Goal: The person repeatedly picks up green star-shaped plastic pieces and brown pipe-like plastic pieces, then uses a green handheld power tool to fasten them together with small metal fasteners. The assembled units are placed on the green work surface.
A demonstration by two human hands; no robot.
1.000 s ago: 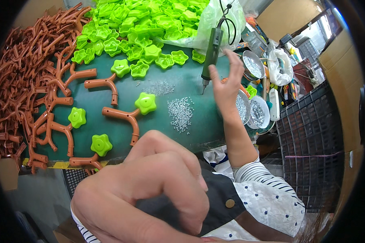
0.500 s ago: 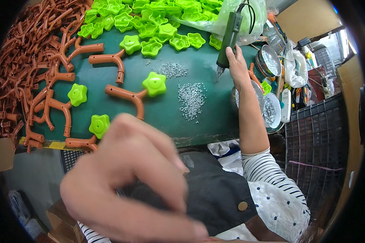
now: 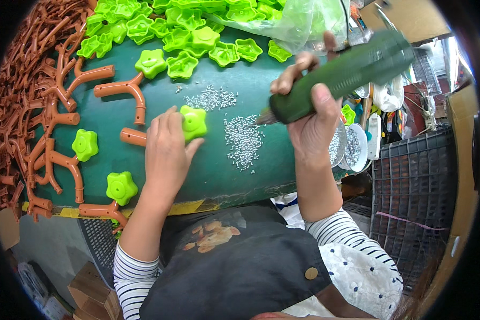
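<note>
My right hand (image 3: 317, 114) is wrapped round a dark green electric screwdriver (image 3: 346, 77), a little blurred. It tilts down to the left, its tip over the right edge of a pile of small silver screws (image 3: 242, 140). My left hand (image 3: 166, 141) is closed over a brown plastic branch piece (image 3: 133, 137), hiding most of it. At that piece's right end, a lime green star-shaped cap (image 3: 193, 124) sits beside my fingers and thumb. Above it lies another branch piece (image 3: 117, 87) with its own star cap (image 3: 150, 64).
A big heap of brown branch pieces (image 3: 24, 90) fills the left of the green table (image 3: 208, 181). Loose green star cups (image 3: 181, 65) and a clear plastic bag (image 3: 309, 26) lie at the back. A bowl of screws (image 3: 360, 152) stands right, near a black plastic crate (image 3: 410, 181).
My left hand has gone from close in front of the camera to the branch piece on the table. My right hand has brought the screwdriver left and tilted it toward the screws.
</note>
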